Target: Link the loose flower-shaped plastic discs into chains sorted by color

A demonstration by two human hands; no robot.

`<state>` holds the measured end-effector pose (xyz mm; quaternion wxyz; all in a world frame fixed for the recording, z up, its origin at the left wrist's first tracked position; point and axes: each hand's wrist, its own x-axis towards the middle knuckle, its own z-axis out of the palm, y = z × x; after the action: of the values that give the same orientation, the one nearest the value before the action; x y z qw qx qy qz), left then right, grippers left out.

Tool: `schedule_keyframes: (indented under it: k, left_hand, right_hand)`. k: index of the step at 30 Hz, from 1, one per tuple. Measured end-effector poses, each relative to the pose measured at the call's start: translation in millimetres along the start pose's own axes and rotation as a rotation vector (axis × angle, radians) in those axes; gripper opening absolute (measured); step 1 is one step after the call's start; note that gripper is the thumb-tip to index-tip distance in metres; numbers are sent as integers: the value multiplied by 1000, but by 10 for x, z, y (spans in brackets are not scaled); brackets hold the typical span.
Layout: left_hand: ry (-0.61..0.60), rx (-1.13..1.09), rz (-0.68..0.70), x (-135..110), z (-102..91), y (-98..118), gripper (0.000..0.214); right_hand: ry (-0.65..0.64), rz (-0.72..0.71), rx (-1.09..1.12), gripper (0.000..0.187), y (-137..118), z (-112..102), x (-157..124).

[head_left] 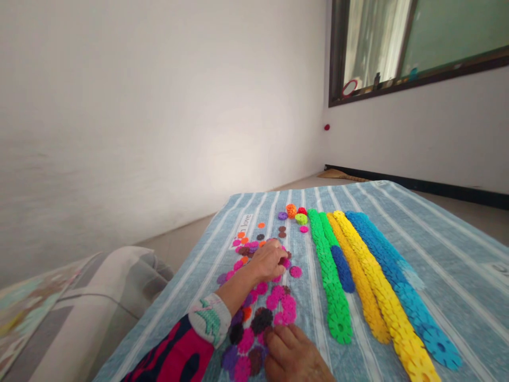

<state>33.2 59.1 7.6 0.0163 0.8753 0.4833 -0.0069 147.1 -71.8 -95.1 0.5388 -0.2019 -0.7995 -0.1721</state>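
My left hand (268, 261) reaches out over a scatter of loose pink, purple, brown and orange snowflake discs (274, 307) on a blue striped blanket (445, 249). Its fingers are curled down in a pinch at a dark disc (283, 261); what they hold is hidden. My right hand (296, 355) rests at the bottom edge, fingers lying flat against the near discs. To the right lie long joined chains: green (331, 278), short dark blue (342, 269), orange-yellow (360, 276), yellow (392, 307) and blue (397, 276).
A few more discs, orange, red, green and purple (296, 214), sit at the blanket's far end. A grey cushion (99, 302) lies at the left beside the blanket. White walls stand behind, with a dark-framed window (417, 42) at the upper right.
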Motion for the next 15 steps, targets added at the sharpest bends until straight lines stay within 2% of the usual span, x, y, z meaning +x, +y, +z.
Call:
schedule_keyframes:
  k: [4,8,12,15]
  left_hand:
    - [34,-22,14,8,-5,-4,9]
    - [66,-49,8,2,-36,28,11]
    - [81,-109,11,15,-54,87,9]
    - [82,-136,-35,45,-52,121,7]
  right_hand:
    - [-57,-11,-2,27,-7,6,-24]
    - [-32,8,6,27,-18,15,-23]
    - [-62,-8,-3,25,-9,25,-30]
    - [-53,-11,-23,23,-4,39,-36]
